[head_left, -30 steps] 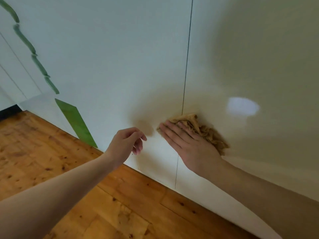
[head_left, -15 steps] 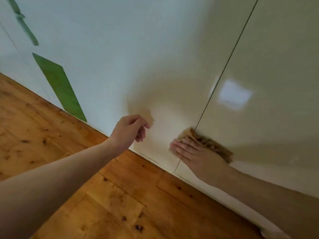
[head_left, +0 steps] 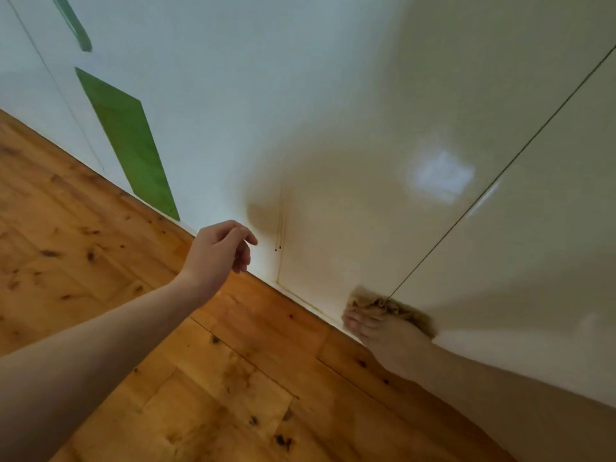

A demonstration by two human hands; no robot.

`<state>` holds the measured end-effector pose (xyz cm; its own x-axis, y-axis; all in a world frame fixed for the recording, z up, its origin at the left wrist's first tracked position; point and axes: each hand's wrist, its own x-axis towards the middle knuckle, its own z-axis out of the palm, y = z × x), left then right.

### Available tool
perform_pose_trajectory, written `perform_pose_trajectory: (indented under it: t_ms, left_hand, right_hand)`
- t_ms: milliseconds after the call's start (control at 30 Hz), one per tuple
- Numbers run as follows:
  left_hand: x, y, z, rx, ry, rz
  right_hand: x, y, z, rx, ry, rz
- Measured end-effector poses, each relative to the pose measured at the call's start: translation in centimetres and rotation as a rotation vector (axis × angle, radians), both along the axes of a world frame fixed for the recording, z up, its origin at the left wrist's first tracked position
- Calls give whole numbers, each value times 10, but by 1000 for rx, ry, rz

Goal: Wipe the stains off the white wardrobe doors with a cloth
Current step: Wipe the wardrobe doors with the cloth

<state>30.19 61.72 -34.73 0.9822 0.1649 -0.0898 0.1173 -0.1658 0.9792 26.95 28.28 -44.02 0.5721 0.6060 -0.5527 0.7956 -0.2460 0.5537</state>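
The right hand [head_left: 386, 331] presses a tan cloth [head_left: 390, 306] flat against the white wardrobe doors [head_left: 366, 111], low down where the dark seam [head_left: 500, 175] between two doors nears the wooden floor [head_left: 166, 345]. The left hand [head_left: 220, 251] hangs loosely half-curled and holds nothing, just beside two thin brown drips [head_left: 281, 221]. No writing is visible anywhere.

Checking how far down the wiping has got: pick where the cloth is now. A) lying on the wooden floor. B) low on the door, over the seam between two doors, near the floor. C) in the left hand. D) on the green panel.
B: the right hand presses the tan cloth on the white wardrobe door, where the door seam nears the wooden floor.
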Motion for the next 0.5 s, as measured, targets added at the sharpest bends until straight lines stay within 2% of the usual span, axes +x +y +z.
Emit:
perform_pose_trajectory:
  t_ms: [100, 233, 333, 400, 500]
  left_hand:
    - [5, 0, -7, -57, -14, 85]
    - [18, 11, -7, -125, -31, 161]
    - [24, 30, -8, -210, -47, 266]
    - [23, 35, -13, -268, -31, 325]
    - [16, 46, -27, -282, 27, 315]
  right_hand:
    - [24, 42, 47, 137, -91, 61]
    - [85, 135, 131, 576, -455, 165]
    - [106, 188, 143, 614, -620, 50]
    - [104, 193, 107, 519, -552, 15]
    - [74, 160, 21, 197, -111, -33]
